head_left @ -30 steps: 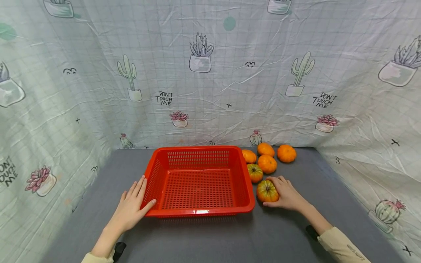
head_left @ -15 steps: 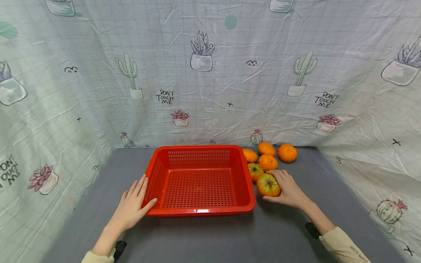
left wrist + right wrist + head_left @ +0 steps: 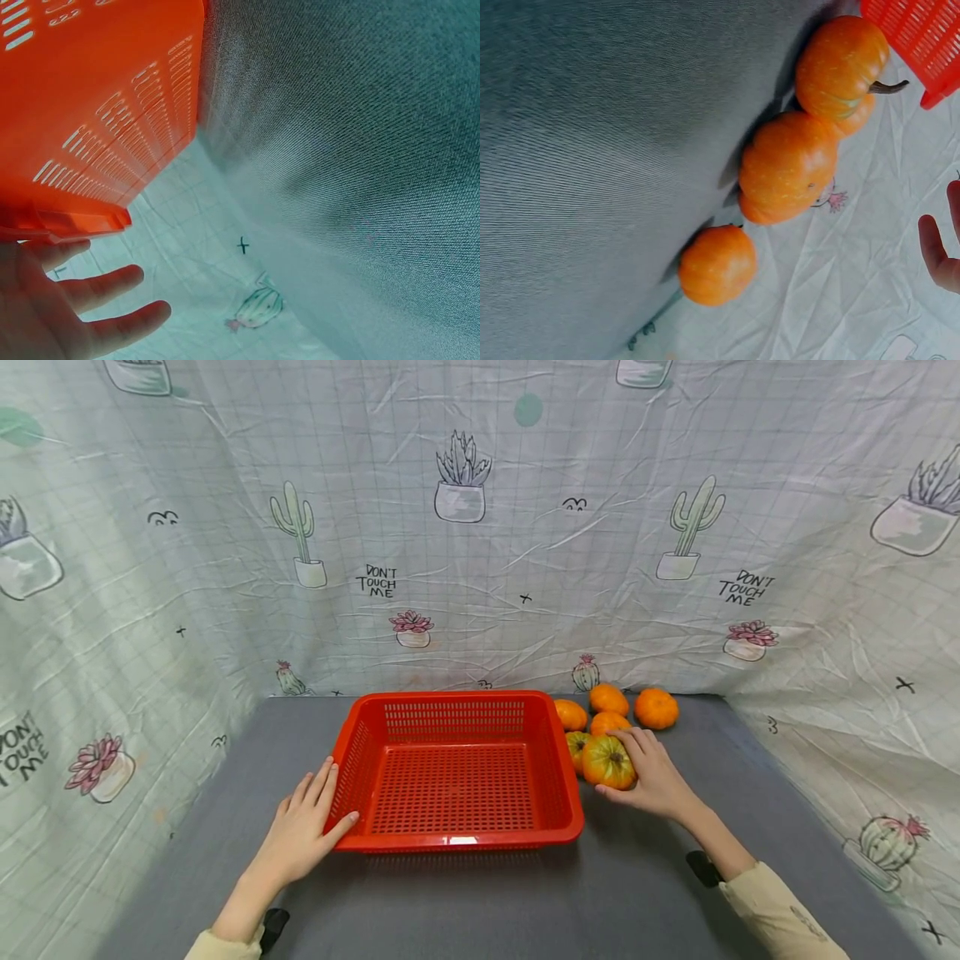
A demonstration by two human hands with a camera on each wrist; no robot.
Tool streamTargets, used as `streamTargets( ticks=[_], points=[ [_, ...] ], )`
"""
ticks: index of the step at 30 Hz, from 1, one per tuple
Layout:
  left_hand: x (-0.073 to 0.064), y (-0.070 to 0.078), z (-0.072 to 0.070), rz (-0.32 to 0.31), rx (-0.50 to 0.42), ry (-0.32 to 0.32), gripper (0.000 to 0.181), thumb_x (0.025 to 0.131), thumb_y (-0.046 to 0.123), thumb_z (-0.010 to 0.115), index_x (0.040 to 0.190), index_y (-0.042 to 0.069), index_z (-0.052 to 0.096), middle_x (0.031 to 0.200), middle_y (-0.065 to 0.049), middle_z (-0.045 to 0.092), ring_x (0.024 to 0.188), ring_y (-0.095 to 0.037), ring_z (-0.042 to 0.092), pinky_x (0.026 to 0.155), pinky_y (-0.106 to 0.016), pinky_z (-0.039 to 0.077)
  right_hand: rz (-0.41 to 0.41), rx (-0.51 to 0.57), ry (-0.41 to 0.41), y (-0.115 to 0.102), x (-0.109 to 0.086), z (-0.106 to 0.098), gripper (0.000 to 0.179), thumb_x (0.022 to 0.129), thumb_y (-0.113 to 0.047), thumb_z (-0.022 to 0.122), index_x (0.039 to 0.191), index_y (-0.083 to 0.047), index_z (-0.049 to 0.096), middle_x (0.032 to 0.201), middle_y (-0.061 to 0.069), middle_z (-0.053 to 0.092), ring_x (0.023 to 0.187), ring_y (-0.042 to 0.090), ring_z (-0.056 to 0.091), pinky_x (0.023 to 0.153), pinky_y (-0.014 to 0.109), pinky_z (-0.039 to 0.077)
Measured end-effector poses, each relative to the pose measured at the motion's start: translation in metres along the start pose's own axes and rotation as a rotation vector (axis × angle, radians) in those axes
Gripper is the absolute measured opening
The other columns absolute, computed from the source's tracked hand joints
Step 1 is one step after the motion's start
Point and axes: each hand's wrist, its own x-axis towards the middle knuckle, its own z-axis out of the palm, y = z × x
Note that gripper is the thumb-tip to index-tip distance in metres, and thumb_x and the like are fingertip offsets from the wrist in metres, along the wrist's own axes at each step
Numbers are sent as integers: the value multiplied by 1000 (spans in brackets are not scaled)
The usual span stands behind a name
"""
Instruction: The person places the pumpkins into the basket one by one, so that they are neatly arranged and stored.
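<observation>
A small yellow-green and orange pumpkin (image 3: pixel 607 762) is gripped by my right hand (image 3: pixel 660 779), thumb on its near side and fingers over its far side. It hides part of the pumpkins behind it; the right wrist view shows only fingertips (image 3: pixel 934 244) at its edge, not this pumpkin. To its left stands a red plastic basket (image 3: pixel 459 842) with slotted walls and a bare bottom. My left hand (image 3: pixel 298 833) rests on the basket's left rim with fingers extended and the thumb over the front corner.
Beside the basket's right wall sit a greenish pumpkin (image 3: pixel 574 747) and several orange pumpkins (image 3: pixel 608 699). One orange pumpkin (image 3: pixel 656 708) lies apart at the right. A grey cloth (image 3: pixel 465 910) covers the table, and a printed curtain (image 3: pixel 480 552) surrounds it.
My right hand has moved the yellow-green pumpkin upward in the head view, away from me and closer to the other pumpkins. The left hand and basket keep their places.
</observation>
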Motion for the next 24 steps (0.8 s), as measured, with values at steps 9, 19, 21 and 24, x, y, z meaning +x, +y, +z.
streamTargets(
  ticks=[9, 19, 21, 24],
  points=[
    [-1, 0, -2, 4, -9, 0, 79, 87, 53, 42, 141, 1, 19, 148, -17, 19, 128, -44, 24, 90, -65, 27, 60, 67, -60, -6, 14, -5, 75, 63, -40, 76, 122, -8, 44, 111, 8, 51, 97, 20, 42, 80, 42, 36],
    [-1, 0, -2, 15, -4, 8, 79, 87, 52, 43, 141, 0, 19, 148, -16, 18, 128, -45, 24, 91, -64, 26, 2, 81, -79, -11, 38, -4, 80, 64, -43, 75, 125, -4, 42, 119, 11, 46, 106, 24, 41, 87, 47, 33],
    [-1, 0, -2, 14, -4, 5, 79, 87, 52, 43, 141, 0, 19, 148, -16, 18, 128, -45, 23, 91, -64, 26, -6, 70, -89, -13, 43, -3, 80, 65, -44, 74, 126, -3, 42, 120, 12, 45, 109, 26, 40, 88, 50, 33],
    [-1, -1, -2, 14, -4, 3, 80, 87, 53, 42, 141, 0, 19, 148, -16, 18, 128, -45, 23, 91, -64, 25, -4, 42, -113, -15, 51, -1, 80, 68, -46, 71, 129, -5, 40, 122, 13, 44, 111, 28, 39, 91, 52, 32]
  ],
)
